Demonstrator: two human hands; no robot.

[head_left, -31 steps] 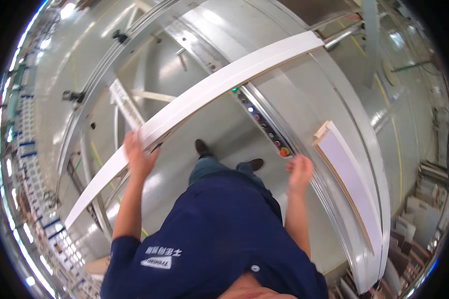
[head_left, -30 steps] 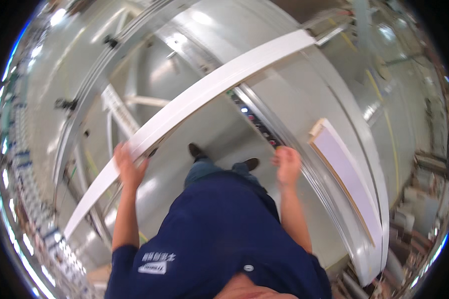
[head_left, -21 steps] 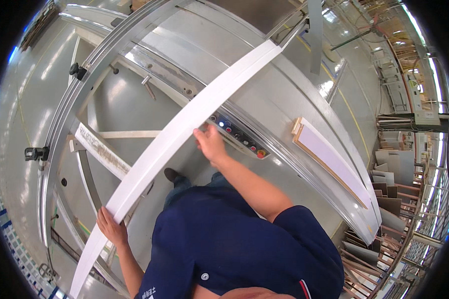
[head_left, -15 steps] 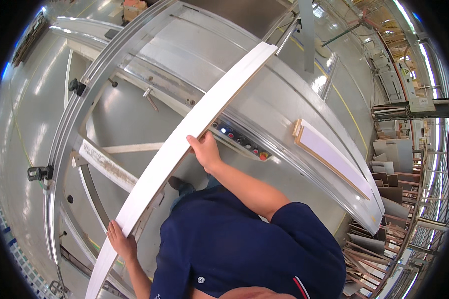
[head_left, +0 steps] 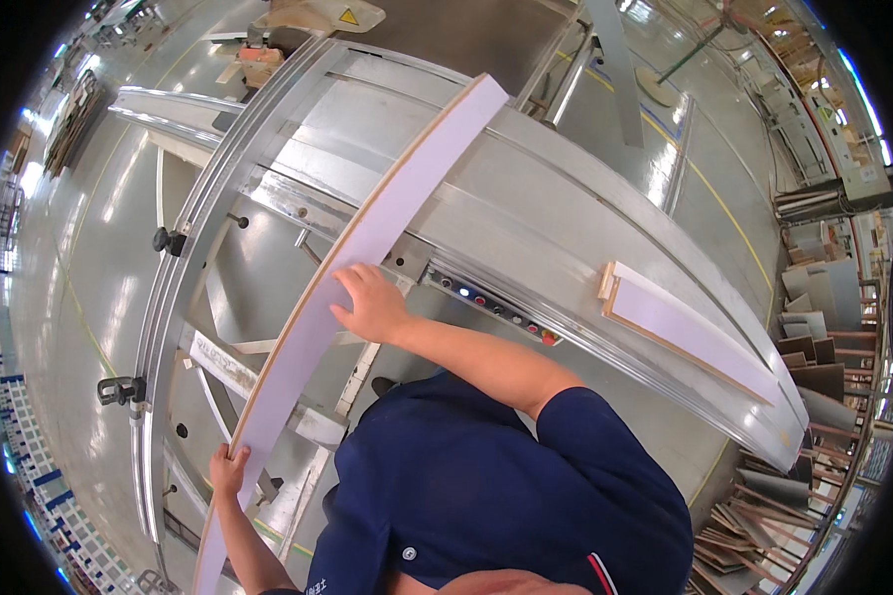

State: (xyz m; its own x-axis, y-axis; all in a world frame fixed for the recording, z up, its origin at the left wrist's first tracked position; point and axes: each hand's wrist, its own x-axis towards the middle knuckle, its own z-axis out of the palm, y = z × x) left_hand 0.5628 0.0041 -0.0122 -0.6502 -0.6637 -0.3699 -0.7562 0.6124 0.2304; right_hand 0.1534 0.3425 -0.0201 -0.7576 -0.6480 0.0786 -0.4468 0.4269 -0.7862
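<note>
Compared with the frame half a second earlier, the long board (head_left: 308,347) is turned over: a lavender face is now presented upward in place of the white one, and a brown edge is exposed along its left side. A gap is now seen between the board and the control panel (head_left: 491,306), whose near corner was previously met by the board in the view. The right hand (head_left: 372,305) is shifted from the board's panel-side edge onto the lavender face.

The board is located to the left of the control panel, with its far end laid over the metal table (head_left: 531,203) beyond the panel. The short board (head_left: 690,335) is left in place on the table, to the right of the panel.

The hands are held well apart. The right hand is placed just left of the panel, palm down, with the fingers bent toward the brown edge; the right forearm (head_left: 481,352) is extended across below the panel. The left hand (head_left: 227,470) is positioned farther left of the panel, at the board's brown edge, thumb raised; whether its fingers are wrapped underneath cannot be told.
</note>
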